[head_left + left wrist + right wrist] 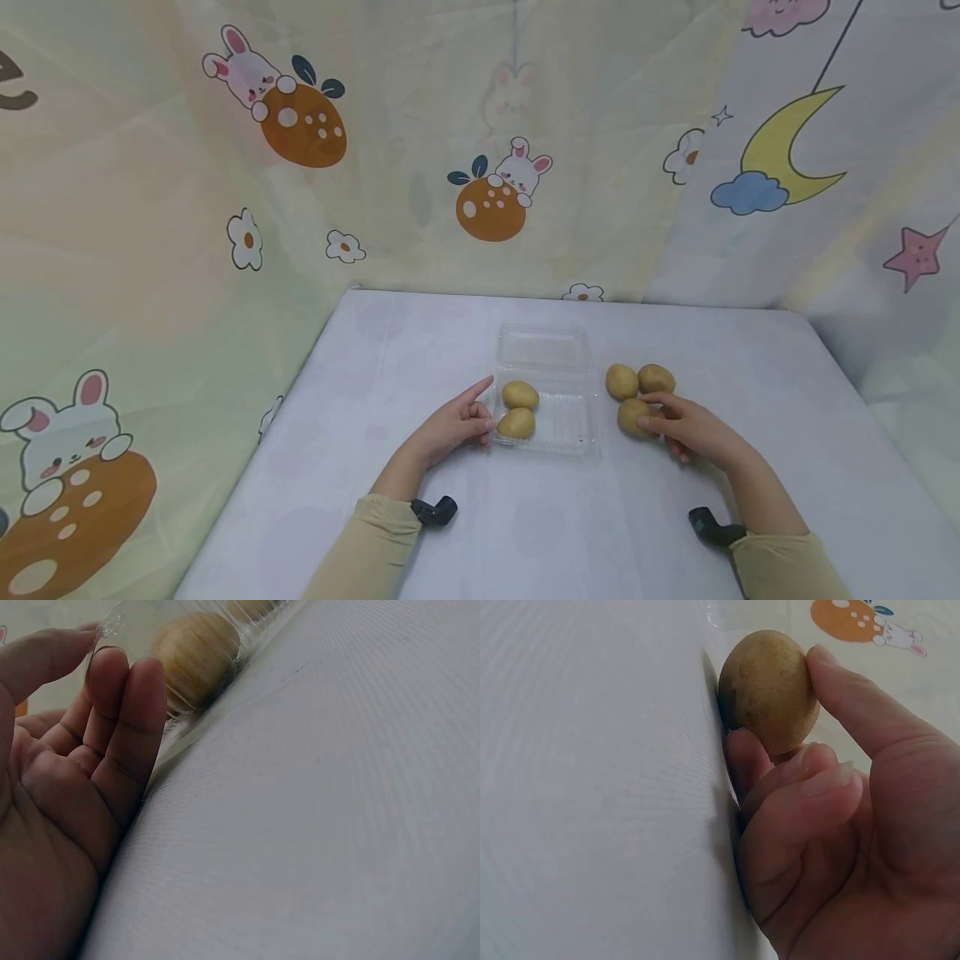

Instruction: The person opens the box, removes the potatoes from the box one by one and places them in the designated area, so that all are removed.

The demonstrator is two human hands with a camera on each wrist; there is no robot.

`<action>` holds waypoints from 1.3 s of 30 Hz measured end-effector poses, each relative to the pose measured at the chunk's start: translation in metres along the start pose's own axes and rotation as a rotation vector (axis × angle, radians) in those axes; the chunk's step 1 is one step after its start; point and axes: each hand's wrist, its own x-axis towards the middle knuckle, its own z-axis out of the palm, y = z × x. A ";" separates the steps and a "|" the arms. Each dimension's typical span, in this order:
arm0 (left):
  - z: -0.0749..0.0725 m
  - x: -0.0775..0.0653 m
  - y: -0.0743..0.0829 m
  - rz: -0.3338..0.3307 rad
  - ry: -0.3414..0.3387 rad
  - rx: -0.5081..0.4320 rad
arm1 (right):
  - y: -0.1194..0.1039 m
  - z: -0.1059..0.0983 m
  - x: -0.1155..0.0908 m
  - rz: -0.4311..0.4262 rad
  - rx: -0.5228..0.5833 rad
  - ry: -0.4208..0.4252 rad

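Note:
A clear plastic clamshell box (555, 425) lies on the table with its lid (543, 348) folded back. Two potatoes, a rear one (521, 395) and a front one (517, 423), lie in its left side. My left hand (456, 423) pinches the box's left rim between thumb and curled fingers, its index finger pointing forward. To the right of the box my right hand (693, 429) grips a potato (769, 690) between thumb and fingers, low at the tabletop. Just behind that one sit two more potatoes, a left one (622, 382) and a right one (656, 379).
A white cloth covers the table (540, 533). Printed curtains (405, 167) hang behind it and along the sides. Each wrist wears a small black camera, the left camera (435, 512) and the right camera (715, 528).

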 end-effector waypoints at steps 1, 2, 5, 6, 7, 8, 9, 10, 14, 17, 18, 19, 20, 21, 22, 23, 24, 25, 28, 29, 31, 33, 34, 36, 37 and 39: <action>0.000 0.000 0.000 -0.001 0.001 -0.002 | 0.000 0.000 0.000 -0.001 0.005 -0.003; 0.000 0.000 -0.001 -0.002 0.002 -0.004 | 0.000 0.000 0.000 0.002 0.009 -0.006; 0.000 0.000 0.000 -0.007 0.003 -0.002 | 0.002 -0.001 0.000 -0.012 0.017 -0.014; 0.000 0.000 0.000 -0.006 0.001 -0.003 | 0.003 -0.002 0.000 -0.017 0.019 -0.016; 0.000 0.000 0.000 -0.004 -0.002 -0.003 | 0.003 -0.002 0.000 -0.022 0.020 -0.017; 0.000 -0.001 0.000 -0.001 -0.004 -0.004 | 0.004 -0.002 0.000 -0.022 0.024 -0.017; 0.000 -0.001 0.000 0.002 -0.008 -0.004 | 0.004 -0.002 0.000 -0.027 0.025 -0.016; -0.001 0.000 0.000 0.008 -0.012 -0.002 | 0.004 -0.002 0.000 -0.026 0.026 -0.015; -0.001 0.001 -0.001 0.025 -0.023 0.001 | 0.006 -0.002 0.000 -0.041 0.029 -0.021; -0.002 0.001 -0.002 0.025 -0.023 0.000 | 0.007 -0.003 0.000 -0.052 0.032 -0.027; -0.002 0.001 -0.002 0.024 -0.024 0.000 | 0.007 -0.003 0.000 -0.048 0.037 -0.024; -0.002 0.001 -0.002 0.024 -0.022 -0.001 | 0.008 -0.003 0.000 -0.043 0.045 -0.020; -0.002 0.001 -0.002 0.021 -0.021 -0.001 | 0.008 -0.002 0.000 -0.046 0.046 -0.020; -0.002 0.001 -0.002 0.021 -0.020 -0.001 | 0.008 -0.002 0.000 -0.049 0.049 -0.019; -0.002 0.001 -0.002 0.022 -0.021 0.000 | 0.008 -0.002 0.000 -0.051 0.051 -0.017; -0.002 0.001 -0.002 0.022 -0.020 0.001 | 0.008 -0.002 0.000 -0.052 0.052 -0.013; -0.002 0.001 -0.002 0.022 -0.020 0.002 | 0.008 -0.002 0.000 -0.050 0.053 -0.008; -0.002 0.001 -0.002 0.022 -0.020 0.002 | 0.008 -0.002 -0.001 -0.050 0.052 -0.003; -0.002 0.001 -0.003 0.027 -0.022 -0.004 | 0.006 -0.003 -0.001 -0.056 0.047 0.015; -0.002 0.001 -0.003 0.028 -0.023 -0.006 | 0.006 -0.004 -0.002 -0.059 0.045 0.021; -0.003 0.001 -0.003 0.031 -0.024 -0.008 | 0.004 -0.004 -0.002 -0.063 0.042 0.034; -0.003 0.002 -0.004 0.032 -0.025 -0.005 | 0.002 -0.005 -0.003 -0.063 0.041 0.048; -0.003 0.002 -0.004 0.033 -0.025 -0.004 | 0.001 -0.005 -0.004 -0.060 0.043 0.056; -0.003 0.002 -0.003 0.033 -0.024 0.002 | 0.000 -0.006 -0.004 -0.054 0.048 0.070; -0.002 0.002 -0.003 0.033 -0.023 0.003 | 0.000 -0.006 -0.004 -0.052 0.052 0.075; -0.002 0.002 -0.002 0.030 -0.021 0.006 | -0.001 -0.007 -0.004 -0.050 0.059 0.081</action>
